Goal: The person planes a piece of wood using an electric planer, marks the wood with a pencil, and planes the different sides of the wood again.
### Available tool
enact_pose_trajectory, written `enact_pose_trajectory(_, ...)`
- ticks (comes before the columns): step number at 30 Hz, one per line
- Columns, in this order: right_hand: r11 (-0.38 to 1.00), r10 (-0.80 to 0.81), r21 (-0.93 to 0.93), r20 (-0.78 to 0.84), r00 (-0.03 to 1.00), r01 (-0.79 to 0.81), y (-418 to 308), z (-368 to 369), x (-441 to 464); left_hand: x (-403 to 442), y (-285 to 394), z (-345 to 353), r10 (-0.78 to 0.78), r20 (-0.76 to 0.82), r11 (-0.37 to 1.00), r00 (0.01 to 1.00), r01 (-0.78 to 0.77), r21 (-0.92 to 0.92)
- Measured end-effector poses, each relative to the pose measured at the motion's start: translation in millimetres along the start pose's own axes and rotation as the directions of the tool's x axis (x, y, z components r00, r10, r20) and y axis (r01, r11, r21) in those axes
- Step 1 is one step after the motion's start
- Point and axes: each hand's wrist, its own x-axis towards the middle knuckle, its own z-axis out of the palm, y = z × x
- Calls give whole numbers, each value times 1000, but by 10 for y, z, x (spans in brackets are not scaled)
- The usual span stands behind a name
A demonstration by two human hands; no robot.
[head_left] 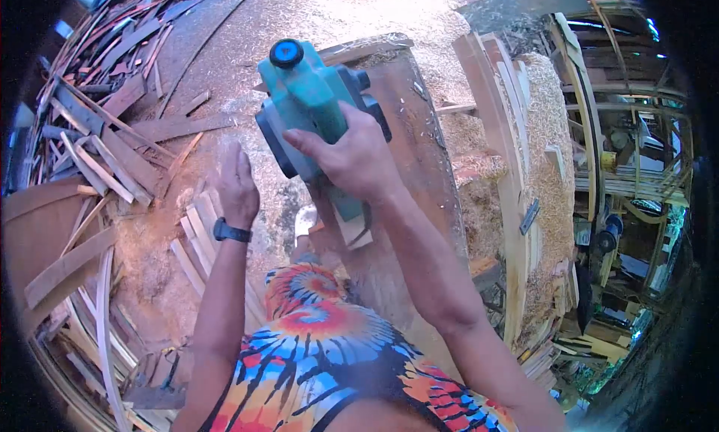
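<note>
My right hand [358,156] is wrapped round the rear handle of a teal electric planer [303,83] with a blue-centred black knob on its front. The planer sits over a brown wooden bench [412,125]. Below its rear end, a pale piece of wood [356,231] shows in part; how far it runs under the tool is hidden. To the left of the planer my left hand [239,188] hangs free, fingers stretched out and held close together, touching nothing. A dark watch or band [232,231] is on that wrist.
Long boards [498,155] stand along the right, with wood shavings [548,125] heaped beside them. A heap of scrap wood [112,132] lies at the left. Pale strips [202,237] lie below my left hand. An angle-grinder-like tool [610,233] is far right.
</note>
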Motion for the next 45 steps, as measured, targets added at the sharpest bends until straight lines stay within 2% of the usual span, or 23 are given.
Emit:
enact_pose_trajectory(2,998,-32,58,-17,999,33,-8,11,-61,-143,119,22,-27,28,999,999,28,-39)
enact_pose_trajectory(6,993,37,112,-45,998,-32,-44,-256,-717,-524,161,135,88,71,996,994,-88,-5)
enact_pose_trajectory(8,990,117,87,-76,990,-110,60,-379,-1151,-693,309,122,224,94,974,970,-224,-2)
enact_pose_trajectory(10,975,223,9,-62,973,-223,-42,-545,-1557,-843,433,128,310,151,949,939,-297,-107)
enact_pose_trajectory(13,941,334,-26,-79,939,-337,156,-698,-2194,-1032,631,123,421,301,906,855,-415,-89)
enact_pose_trajectory(15,903,430,21,-90,898,-430,227,-760,-2527,-1104,760,142,475,390,853,789,-522,15)
enact_pose_trajectory(17,895,446,49,-119,887,-444,254,-786,-2780,-1118,707,273,500,470,772,727,-620,138)
enact_pose_trajectory(20,866,500,67,-148,853,-496,160,-731,-3034,-877,763,366,513,468,675,720,-675,299)
enact_pose_trajectory(22,861,508,54,-149,848,-506,183,-674,-3138,-573,707,494,544,434,632,718,-691,352)
enact_pose_trajectory(24,870,490,28,-143,860,-492,321,-591,-3277,-188,767,571,486,434,632,758,-648,426)
enact_pose_trajectory(26,929,368,16,-161,916,-371,466,-470,-3347,288,643,751,524,387,510,759,-643,571)
enact_pose_trajectory(27,952,302,7,-171,938,-306,503,-414,-3359,516,618,820,509,369,499,778,-616,609)
enact_pose_trajectory(28,944,329,14,-147,933,-330,473,-373,-3344,727,615,868,495,345,489,797,-584,648)
enact_pose_trajectory(30,929,369,19,-94,925,-369,375,-305,-3277,1069,586,935,486,331,520,809,-572,634)
enact_pose_trajectory(31,966,259,38,-138,956,-257,531,-194,-3272,1164,606,939,480,321,536,816,-563,629)
enact_pose_trajectory(34,950,313,-7,-37,949,-313,515,-135,-3189,1266,637,947,422,354,561,835,-547,621)
enact_pose_trajectory(37,951,306,-31,-24,952,-307,541,-76,-3108,1214,645,929,405,363,573,839,-543,614)
enact_pose_trajectory(40,941,328,-77,-36,944,-330,482,-89,-3033,1216,575,968,458,318,601,830,-553,577)
enact_pose_trajectory(43,954,297,-26,-57,953,-298,551,-77,-2979,1217,518,990,536,278,570,797,-584,578)
enact_pose_trajectory(45,952,299,-52,-57,953,-302,537,-85,-2925,1196,543,979,506,292,608,812,-576,546)
